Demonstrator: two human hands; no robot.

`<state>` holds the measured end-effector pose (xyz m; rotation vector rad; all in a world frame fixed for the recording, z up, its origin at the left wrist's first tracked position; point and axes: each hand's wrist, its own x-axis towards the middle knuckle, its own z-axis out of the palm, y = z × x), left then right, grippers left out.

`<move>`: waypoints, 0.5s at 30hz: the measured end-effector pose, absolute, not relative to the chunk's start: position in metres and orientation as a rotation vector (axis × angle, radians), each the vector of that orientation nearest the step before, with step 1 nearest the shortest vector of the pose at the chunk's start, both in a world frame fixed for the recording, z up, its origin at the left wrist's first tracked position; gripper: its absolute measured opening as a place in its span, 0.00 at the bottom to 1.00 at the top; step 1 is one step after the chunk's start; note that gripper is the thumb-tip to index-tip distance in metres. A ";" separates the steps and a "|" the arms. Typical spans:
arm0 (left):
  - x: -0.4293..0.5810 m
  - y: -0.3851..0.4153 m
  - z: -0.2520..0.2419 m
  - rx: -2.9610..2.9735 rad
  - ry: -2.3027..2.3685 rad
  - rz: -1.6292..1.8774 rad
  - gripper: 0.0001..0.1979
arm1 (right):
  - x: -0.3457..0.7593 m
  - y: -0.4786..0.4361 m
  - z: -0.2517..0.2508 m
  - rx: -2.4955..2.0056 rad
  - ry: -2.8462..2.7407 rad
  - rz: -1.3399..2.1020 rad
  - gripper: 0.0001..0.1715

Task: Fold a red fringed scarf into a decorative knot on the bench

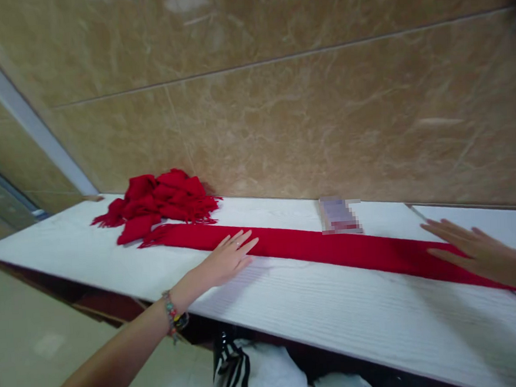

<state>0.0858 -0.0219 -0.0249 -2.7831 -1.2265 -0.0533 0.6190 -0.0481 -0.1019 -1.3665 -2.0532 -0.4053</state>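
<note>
A long red scarf (297, 244) lies stretched out in a narrow strip along the white table, its fringed end at the left. My left hand (231, 257) is over the scarf near that end, fingers spread and palm down; whether it presses on the cloth I cannot tell. Over the right part of the scarf is my right hand (474, 249), fingers apart, holding nothing. Beyond the fringed end, a crumpled heap of red fringed scarf fabric (165, 197) sits at the table's back left.
The white table (336, 306) runs along a tan tiled wall (279, 115). A small blurred-out rectangular item (339, 214) lies behind the scarf, near the wall. The table's front edge is close to my lap, where white and black striped clothing (261, 370) shows.
</note>
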 end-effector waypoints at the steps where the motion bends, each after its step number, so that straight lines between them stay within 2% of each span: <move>1: 0.096 -0.021 -0.023 -2.760 -1.248 -0.113 0.23 | 0.580 -0.037 -0.089 -1.347 -2.119 -0.375 0.33; 4: 0.137 -0.013 -0.030 -2.710 -1.329 -0.262 0.23 | 0.459 -0.012 -0.066 -1.292 -2.352 -0.148 0.32; 7: 0.160 -0.007 -0.048 -2.689 -1.487 -0.253 0.24 | 0.378 -0.002 -0.073 -1.184 -2.503 -0.062 0.34; 11: 0.132 -0.004 -0.065 -2.682 -1.669 -0.176 0.27 | 0.361 -0.006 -0.094 -1.194 -2.575 -0.075 0.31; 15: 0.050 0.006 -0.064 -2.419 -2.071 -0.057 0.29 | 0.371 -0.011 -0.094 -1.207 -2.610 -0.106 0.31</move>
